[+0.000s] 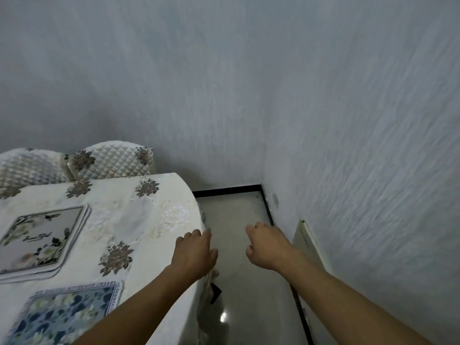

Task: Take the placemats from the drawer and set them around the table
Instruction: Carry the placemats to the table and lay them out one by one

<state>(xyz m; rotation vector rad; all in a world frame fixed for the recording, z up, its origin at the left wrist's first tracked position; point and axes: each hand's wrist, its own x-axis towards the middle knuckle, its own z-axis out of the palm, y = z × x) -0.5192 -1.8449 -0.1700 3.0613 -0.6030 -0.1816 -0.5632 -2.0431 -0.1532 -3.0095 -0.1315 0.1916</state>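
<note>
At far left on the table [154,220] lie a grey placemat [42,237] and a blue placemat [67,314]. The left hand [196,250] and right hand [263,245] are loosely curled and empty. Laying seems underway; next, probably fetching or spreading more mats.

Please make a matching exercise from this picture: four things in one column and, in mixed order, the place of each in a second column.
1. grey placemat with pale flowers
2. blue flowered placemat
3. left hand
4. right hand

a. over the glossy floor
b. at the white tablecloth's rounded edge
c. on the tablecloth, nearest the camera
d. on the tablecloth, nearer the quilted chairs

Pairs: 1-d, 2-c, 3-b, 4-a
</note>
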